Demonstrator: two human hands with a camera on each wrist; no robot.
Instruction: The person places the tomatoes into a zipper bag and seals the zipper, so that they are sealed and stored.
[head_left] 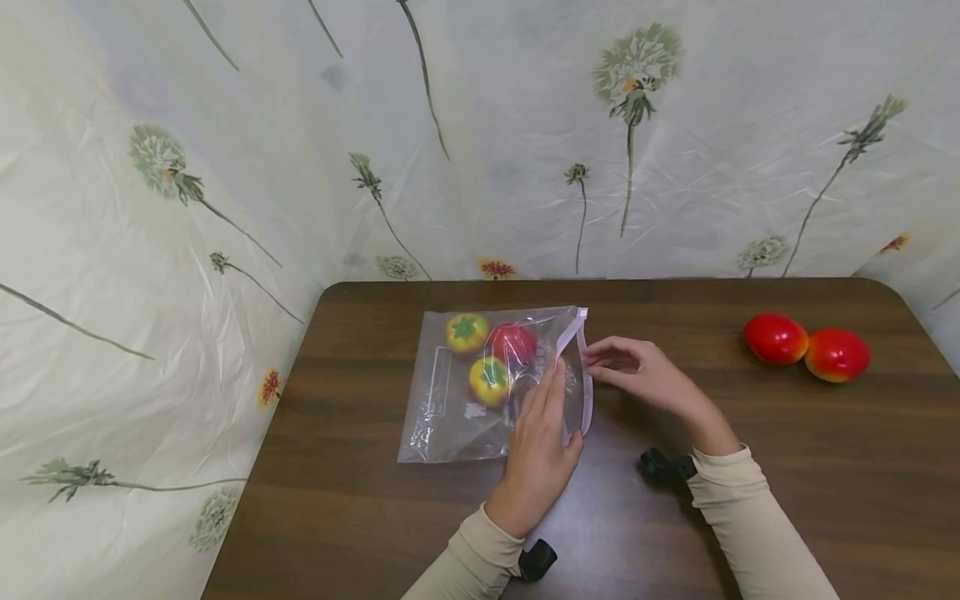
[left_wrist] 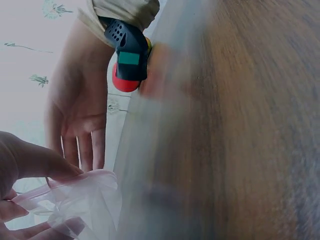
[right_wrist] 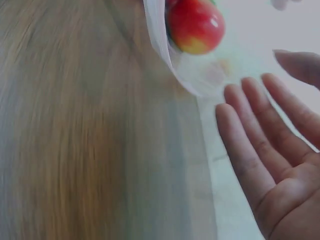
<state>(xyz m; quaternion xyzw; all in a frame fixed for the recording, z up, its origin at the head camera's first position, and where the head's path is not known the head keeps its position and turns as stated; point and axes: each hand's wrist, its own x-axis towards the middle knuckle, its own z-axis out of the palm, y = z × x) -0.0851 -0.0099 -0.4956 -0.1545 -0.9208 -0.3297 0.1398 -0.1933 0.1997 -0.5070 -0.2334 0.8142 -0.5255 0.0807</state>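
A clear plastic slider bag (head_left: 457, 433) lies on the table, its mouth with a pale lilac zip strip facing right and parted. Inside are two yellow-green fruits (head_left: 489, 382) with green leafy tops and one red fruit (head_left: 512, 343). My left hand (head_left: 536, 454) lies across the mouth, fingers nearly straight; the left wrist view shows its thumb and fingers (left_wrist: 30, 160) pinching the plastic rim. At the right edge of the mouth, my right hand (head_left: 648, 375) touches or nearly touches the strip. Its fingers look extended and apart in the right wrist view (right_wrist: 280, 165).
Two glossy red-and-yellow oval fruits (head_left: 776, 339) (head_left: 837, 355) lie side by side at the table's right. Dark devices (head_left: 667, 467) are strapped at both wrists. A flower-print sheet (head_left: 487, 142) hangs behind the brown wooden table (head_left: 337, 508) and along its left side.
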